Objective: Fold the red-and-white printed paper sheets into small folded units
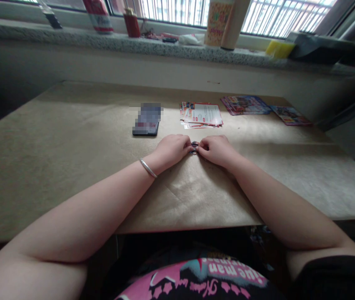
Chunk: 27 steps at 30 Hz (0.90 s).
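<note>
Close together over the middle of the table, my left hand (174,148) and my right hand (217,149) pinch a small shiny object (194,146) between their fingertips. It looks dark and silvery, and its kind is too small to make out. Fingers of both hands are closed and partly cover it. Just beyond them lies a loose stack of printed cards (207,113), white with red edges. To the left of the stack a dark phone (147,119) rests flat, its screen blurred out. A silver bangle (148,168) circles my left wrist.
Colourful card packs (246,104) and another pack (291,115) lie at the table's (71,166) back right. On the stone windowsill (165,46) stand a red can (98,16), a red bottle (131,24), a patterned paper cup (217,23) and a yellow item (279,49).
</note>
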Motion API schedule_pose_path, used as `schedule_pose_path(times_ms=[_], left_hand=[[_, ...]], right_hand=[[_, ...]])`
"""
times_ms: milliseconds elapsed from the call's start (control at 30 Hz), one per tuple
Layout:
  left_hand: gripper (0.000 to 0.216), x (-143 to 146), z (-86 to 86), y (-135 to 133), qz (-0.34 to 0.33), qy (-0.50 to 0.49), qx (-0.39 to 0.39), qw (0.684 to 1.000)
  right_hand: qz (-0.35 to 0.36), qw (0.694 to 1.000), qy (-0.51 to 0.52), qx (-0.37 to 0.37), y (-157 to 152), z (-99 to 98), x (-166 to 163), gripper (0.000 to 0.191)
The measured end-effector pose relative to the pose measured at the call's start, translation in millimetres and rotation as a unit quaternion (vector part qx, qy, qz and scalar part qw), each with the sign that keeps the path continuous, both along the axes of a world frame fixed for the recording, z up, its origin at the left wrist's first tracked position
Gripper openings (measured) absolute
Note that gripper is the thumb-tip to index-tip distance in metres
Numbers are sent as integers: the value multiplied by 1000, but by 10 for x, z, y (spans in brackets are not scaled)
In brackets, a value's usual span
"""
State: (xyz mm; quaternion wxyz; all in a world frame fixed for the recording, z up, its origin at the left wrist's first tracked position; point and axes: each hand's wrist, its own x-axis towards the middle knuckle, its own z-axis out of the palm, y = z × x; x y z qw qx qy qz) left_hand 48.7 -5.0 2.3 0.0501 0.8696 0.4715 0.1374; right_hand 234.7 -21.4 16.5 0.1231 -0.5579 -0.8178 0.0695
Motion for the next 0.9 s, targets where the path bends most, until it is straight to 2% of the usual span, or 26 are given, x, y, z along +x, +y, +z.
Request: schedule_pose_path(times_ms=[333, 433, 667, 900], left_hand=[[16, 1, -15, -27, 12, -44, 4, 999], [14, -23, -22, -27, -15, -46, 12, 999], [21, -161, 8, -20, -135, -6, 76, 988], [24, -180, 51, -58, -154, 53, 129, 978]], right_hand=[[-16, 999, 9, -48, 64, 3, 2, 22], [-17, 999, 2, -48, 51, 17, -1, 21], [-15, 999, 6, -43, 53, -18, 15, 21], [-8, 1000, 7, -29, 37, -32, 16, 18]])
